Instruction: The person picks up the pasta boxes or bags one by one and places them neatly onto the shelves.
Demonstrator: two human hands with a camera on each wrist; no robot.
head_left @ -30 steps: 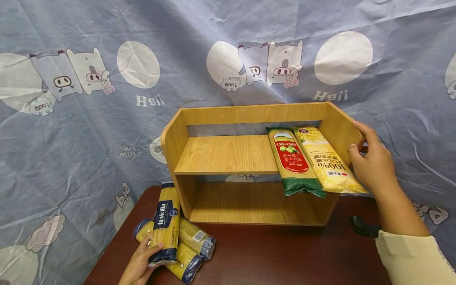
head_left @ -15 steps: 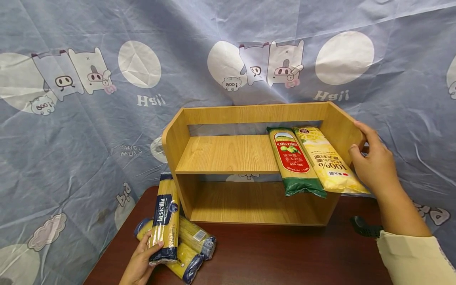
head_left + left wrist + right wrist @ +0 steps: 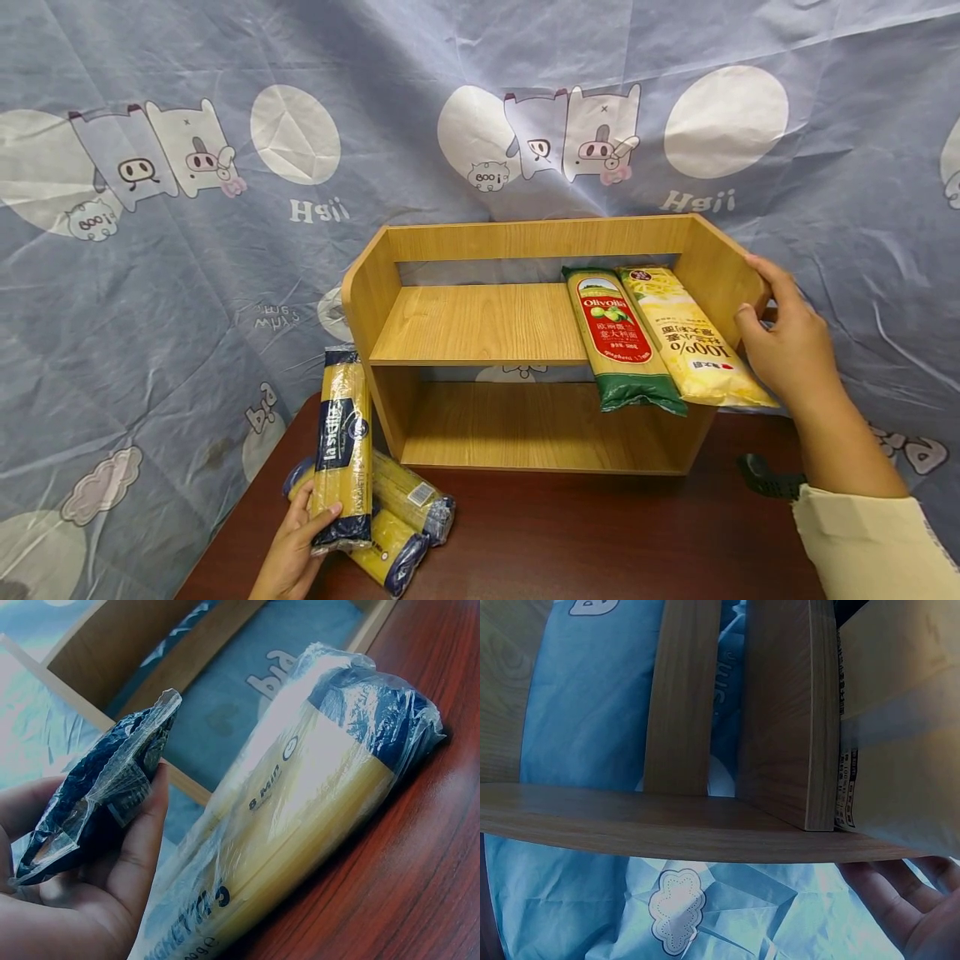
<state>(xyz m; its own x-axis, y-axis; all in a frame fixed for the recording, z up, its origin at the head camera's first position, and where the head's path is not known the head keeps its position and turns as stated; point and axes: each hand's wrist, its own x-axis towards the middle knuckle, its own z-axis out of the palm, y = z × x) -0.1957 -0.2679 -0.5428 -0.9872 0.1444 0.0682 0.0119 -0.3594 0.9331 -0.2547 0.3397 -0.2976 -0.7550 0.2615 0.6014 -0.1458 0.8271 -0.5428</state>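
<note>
Left hand [image 3: 296,550] grips the bottom end of a spaghetti pack [image 3: 342,450], fingers and thumb curled round its dark blue end, pack held upright just left of the wooden shelf [image 3: 480,329], above the table [image 3: 585,533]. In the left wrist view the crinkled blue pack end sits between thumb and fingers [image 3: 139,847]. Under and beside the held pack, approx. three more spaghetti packs [image 3: 408,508] lie in a pile on the table, touching each other; one shows close up in the wrist view.

Right hand [image 3: 787,342] clasps the shelf's right side panel, fingers wrapped over its front edge, thumb on the near face. Right wrist view shows only fingertips [image 3: 900,900] below the panel.

On the upper board, right end: a green pasta bag [image 3: 618,337] and a yellow pasta bag [image 3: 690,337] lie side by side, touching, front ends overhanging the board. A black object [image 3: 761,479] sits on the table by the right forearm. Printed cloth [image 3: 187,208] hangs behind.
</note>
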